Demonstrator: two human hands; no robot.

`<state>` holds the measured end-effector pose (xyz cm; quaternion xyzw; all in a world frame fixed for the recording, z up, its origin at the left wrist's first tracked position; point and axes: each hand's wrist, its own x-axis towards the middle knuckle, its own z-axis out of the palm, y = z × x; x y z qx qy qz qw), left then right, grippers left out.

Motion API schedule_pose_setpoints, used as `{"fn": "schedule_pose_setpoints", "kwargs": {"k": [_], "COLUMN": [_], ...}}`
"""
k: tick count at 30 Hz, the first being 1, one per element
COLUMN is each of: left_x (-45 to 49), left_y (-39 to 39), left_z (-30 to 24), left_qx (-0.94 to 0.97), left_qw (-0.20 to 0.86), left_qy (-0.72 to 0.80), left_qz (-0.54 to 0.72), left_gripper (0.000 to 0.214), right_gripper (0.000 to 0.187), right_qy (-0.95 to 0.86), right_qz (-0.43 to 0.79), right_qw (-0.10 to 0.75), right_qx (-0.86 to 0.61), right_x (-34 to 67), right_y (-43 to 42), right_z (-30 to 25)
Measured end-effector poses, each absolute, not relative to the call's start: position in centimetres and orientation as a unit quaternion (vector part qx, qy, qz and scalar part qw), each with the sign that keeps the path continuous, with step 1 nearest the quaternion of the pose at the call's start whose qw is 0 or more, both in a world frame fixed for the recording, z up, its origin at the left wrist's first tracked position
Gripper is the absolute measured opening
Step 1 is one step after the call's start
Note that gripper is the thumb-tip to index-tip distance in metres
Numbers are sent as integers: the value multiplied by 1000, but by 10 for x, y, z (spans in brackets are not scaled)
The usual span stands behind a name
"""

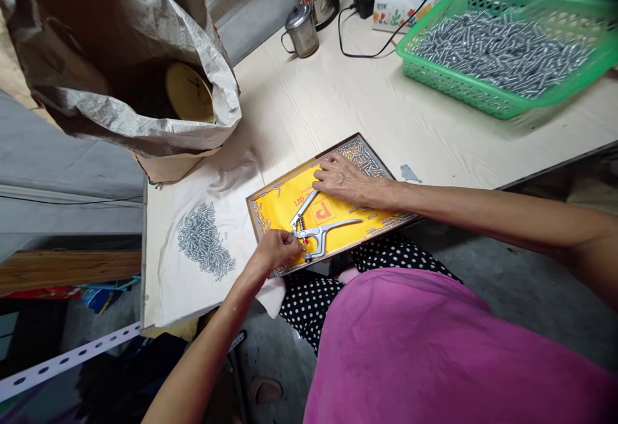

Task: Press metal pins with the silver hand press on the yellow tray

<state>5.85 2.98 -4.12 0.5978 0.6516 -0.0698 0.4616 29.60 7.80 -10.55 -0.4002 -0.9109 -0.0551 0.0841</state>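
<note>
A shallow tray (pixel 365 239) lined with a yellow printed sheet (pixel 290 205) rests at the table's near edge. On it lie silver hand pliers (pixel 318 234), jaws toward the left and handles spread apart. My left hand (pixel 277 249) is closed in a pinch beside the jaws; whatever its fingertips hold is too small to make out. Bent over the tray, my right hand (pixel 340 178) has its fingers curled at the end of the upper handle, and its grip is partly hidden. Small metal pins (pixel 362 157) crowd the tray's far right corner, with more scattered along its edges.
A pile of metal pins (pixel 205 240) lies on white cloth to the left. Behind it stands a large open sack (pixel 193 134) with a yellow bowl (pixel 188 92) inside. A green basket (pixel 449 92) of pins, a metal cup (pixel 302 31) and a black cable (pixel 362 55) are farther back.
</note>
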Motion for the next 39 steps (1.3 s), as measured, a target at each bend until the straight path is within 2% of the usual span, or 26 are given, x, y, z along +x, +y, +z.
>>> {"fn": "schedule_pose_setpoints", "kwargs": {"k": [13, 18, 26, 33, 34, 37, 39], "left_x": [69, 68, 49, 54, 55, 56, 56], "left_y": [43, 37, 15, 14, 14, 12, 12], "left_z": [-34, -37, -52, -50, -50, -49, -49], "left_qx": [658, 656, 495, 463, 460, 450, 445], "left_qw": [417, 398, 548, 560, 558, 551, 550], "left_qy": [602, 619, 671, 686, 690, 702, 706], "left_qz": [-175, -165, -65, -41, -37, -28, -31], "left_gripper": [18, 21, 33, 32, 32, 31, 30], "right_gripper": [23, 24, 26, 16, 25, 69, 88], "right_qy": [-912, -911, -906, -905, -904, -903, -907], "right_qz": [-18, 1, 14, 31, 40, 63, 70], "right_qw": [97, 93, 95, 88, 91, 102, 98], "right_qx": [-397, -403, -412, -416, -417, -412, -404], "right_x": [295, 294, 296, 300, 302, 305, 307], "right_y": [78, 75, 73, 66, 62, 46, 37], "right_z": [-111, -104, -104, -105, -103, -94, -90]}}
